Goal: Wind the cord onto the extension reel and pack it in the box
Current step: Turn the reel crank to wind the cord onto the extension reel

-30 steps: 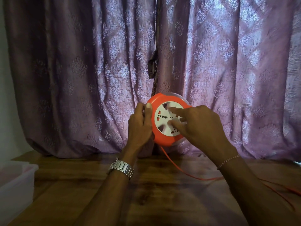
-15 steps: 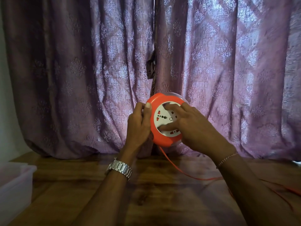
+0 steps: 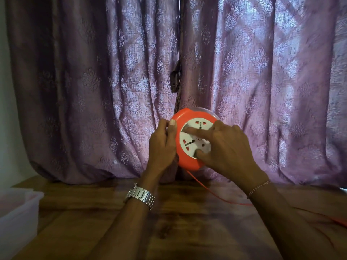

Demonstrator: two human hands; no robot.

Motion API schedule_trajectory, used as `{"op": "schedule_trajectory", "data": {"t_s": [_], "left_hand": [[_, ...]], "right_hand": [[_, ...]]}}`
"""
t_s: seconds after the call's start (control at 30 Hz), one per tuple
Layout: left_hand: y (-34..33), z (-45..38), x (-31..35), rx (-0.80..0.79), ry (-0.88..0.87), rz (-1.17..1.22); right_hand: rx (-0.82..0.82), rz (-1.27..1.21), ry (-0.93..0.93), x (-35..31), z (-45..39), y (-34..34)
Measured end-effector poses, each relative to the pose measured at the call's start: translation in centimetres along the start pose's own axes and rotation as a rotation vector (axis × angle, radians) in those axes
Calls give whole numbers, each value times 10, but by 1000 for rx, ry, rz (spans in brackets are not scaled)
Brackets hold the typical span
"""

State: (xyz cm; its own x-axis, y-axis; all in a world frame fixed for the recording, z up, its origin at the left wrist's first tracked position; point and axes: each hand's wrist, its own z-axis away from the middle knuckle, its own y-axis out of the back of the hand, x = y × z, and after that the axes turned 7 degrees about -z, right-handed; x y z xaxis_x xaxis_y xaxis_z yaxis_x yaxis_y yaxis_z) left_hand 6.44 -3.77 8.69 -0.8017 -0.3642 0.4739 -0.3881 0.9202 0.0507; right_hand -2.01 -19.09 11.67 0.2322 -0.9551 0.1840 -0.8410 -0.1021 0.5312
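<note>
I hold a round orange extension reel (image 3: 185, 162) with a white socket face (image 3: 193, 128) upright above the wooden table. My left hand (image 3: 162, 145) grips its left rim, thumb on the orange edge. My right hand (image 3: 228, 149) lies on the white face, forefinger stretched across it and thumb pressed on its lower part. A thin orange cord (image 3: 212, 194) drops from the bottom of the reel and trails right across the table, passing behind my right forearm.
A translucent plastic box (image 3: 17, 212) stands at the left edge of the wooden table (image 3: 178, 222). Purple patterned curtains (image 3: 112, 81) hang right behind the reel. More orange cord (image 3: 338, 221) lies at the far right edge.
My right hand has turned on the white face: its fingers swung from the right side round to the upper left, and the socket pattern has rotated. The left hand's grip is unchanged.
</note>
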Motion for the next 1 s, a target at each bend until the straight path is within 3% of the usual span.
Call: {"op": "schedule_trajectory", "data": {"t_s": [0.13,0.3,0.5,0.63,0.73,1.0], "left_hand": [[-1,0,4,-9,-7,7],[-1,1,3,-22,-3,12],[-2,0,0,-14,-6,11],[-2,1,-1,-16,13,24],[-2,1,1,-19,28,33],[-2,1,0,-3,52,31]], "right_hand": [[205,27,-243,-8,0,-5],[211,20,-191,-4,-1,4],[84,-125,6,4,-4,21],[-228,-140,100,5,-2,24],[-307,-108,104,0,-2,20],[-46,-31,34,-2,2,4]]}}
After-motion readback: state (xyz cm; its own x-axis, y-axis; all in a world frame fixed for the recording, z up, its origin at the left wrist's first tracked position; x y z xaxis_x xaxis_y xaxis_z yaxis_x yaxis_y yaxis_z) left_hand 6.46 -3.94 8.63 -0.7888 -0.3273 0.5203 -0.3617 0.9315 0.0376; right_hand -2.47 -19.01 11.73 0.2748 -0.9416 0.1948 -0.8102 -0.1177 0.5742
